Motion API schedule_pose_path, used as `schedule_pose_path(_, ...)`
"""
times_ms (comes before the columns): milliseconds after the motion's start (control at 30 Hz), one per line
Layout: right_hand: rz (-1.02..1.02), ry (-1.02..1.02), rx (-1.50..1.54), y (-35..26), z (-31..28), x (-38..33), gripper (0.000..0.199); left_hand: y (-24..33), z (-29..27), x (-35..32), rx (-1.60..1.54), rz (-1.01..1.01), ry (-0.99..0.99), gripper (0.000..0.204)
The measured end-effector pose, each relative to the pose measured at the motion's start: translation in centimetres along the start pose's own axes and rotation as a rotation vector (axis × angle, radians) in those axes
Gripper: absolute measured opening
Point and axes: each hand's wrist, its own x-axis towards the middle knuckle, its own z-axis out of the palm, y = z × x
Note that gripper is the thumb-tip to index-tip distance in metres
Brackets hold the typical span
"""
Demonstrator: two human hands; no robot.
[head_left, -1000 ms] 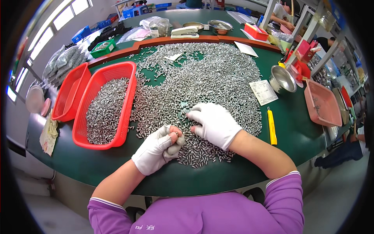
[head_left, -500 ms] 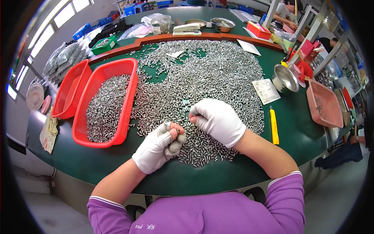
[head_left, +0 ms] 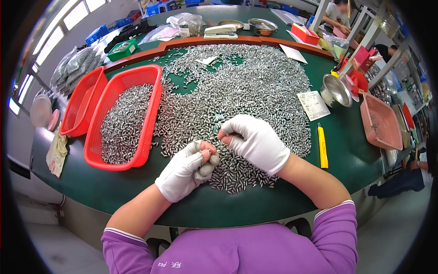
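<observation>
A wide spread of small silver metal pieces (head_left: 269,91) covers the middle of the green table (head_left: 191,212). My left hand (head_left: 187,171), in a white glove with bare thumb and fingertips, is closed at the near edge of the spread. Its thumb and forefinger pinch what looks like one small silver metal piece, mostly hidden by the fingers. Just to the right and a little farther away, my gloved right hand (head_left: 258,144) hovers over the pieces with thumb and forefinger together. Anything in that pinch is too small or too hidden to see.
On the left, a red basket (head_left: 157,98) holds more metal pieces, beside another red basket (head_left: 75,119). A yellow utility knife (head_left: 322,147), a printed slip (head_left: 313,105) and a steel bowl (head_left: 336,91) lie right of the spread. A brown wooden rail (head_left: 219,42) borders it at the back.
My right hand's fingertips have shifted slightly left. In my left hand, the fingers have closed further over the small piece, so less of it shows. Both hands otherwise keep their places.
</observation>
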Motion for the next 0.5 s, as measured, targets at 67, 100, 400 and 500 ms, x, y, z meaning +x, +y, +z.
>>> schedule_pose_path(67, -0.12, 0.043, -0.128, 1.1, 0.1, 0.0, 0.014, 0.0, -0.1, 0.0, -0.017, 0.017, 0.002, 0.018)
schedule_pose_path(100, -0.136, -0.017, -0.287, 1.1, -0.1, 0.0, 0.017, 0.0, -0.3, 0.0, -0.032, 0.036, 0.005, 0.018)
schedule_pose_path(400, -0.045, -0.215, -0.589, 1.5, 0.9, -0.5, 0.02, -0.1, -1.1, 0.3, -0.115, 0.055, 0.015, 0.017)
schedule_pose_path(500, -0.092, -0.158, -0.624, 2.0, 0.6, -0.2, 0.015, -0.1, -0.9, 0.3, -0.129, 0.056, -0.006, 0.017)
